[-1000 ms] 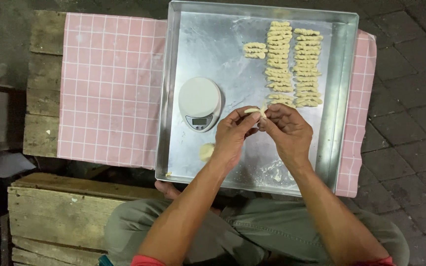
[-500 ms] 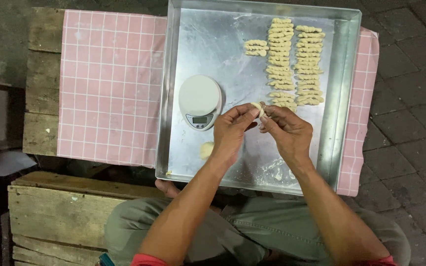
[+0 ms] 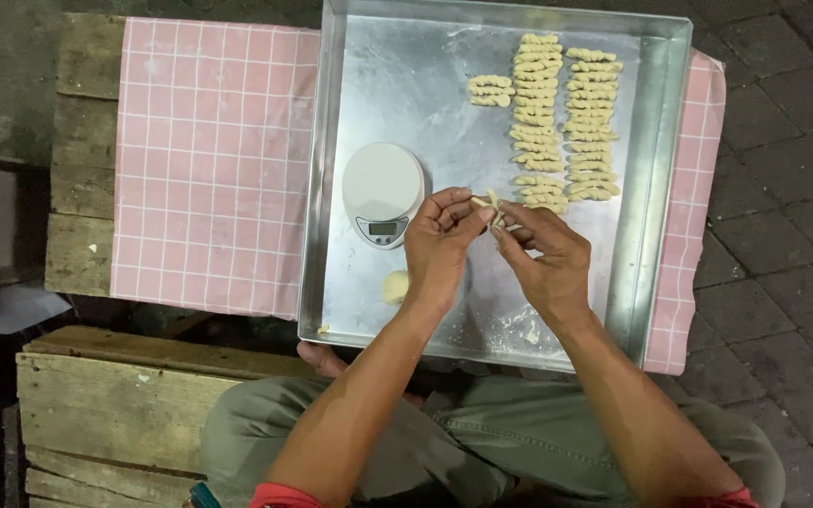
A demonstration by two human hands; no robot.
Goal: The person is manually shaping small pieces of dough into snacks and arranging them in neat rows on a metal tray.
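— What do we have closest to us?
— Our left hand [image 3: 442, 246] and right hand [image 3: 546, 259], each grip pinched on one thin dough strip [image 3: 491, 204] above the metal tray [image 3: 331, 188].
— And beyond?
— A dough lump [image 3: 394, 287], then the white scale [image 3: 383, 191], then rows of twisted dough pieces [image 3: 557, 118], on a pink checked cloth [image 3: 214, 160].

A pink cotton cloth with a white grid [image 3: 209, 160] lies at nine o'clock of the silver metal tray [image 3: 651, 235]. Inside, a white round scale [image 3: 383, 193]; pale beige twisted dough pieces [image 3: 557, 118] at one o'clock.
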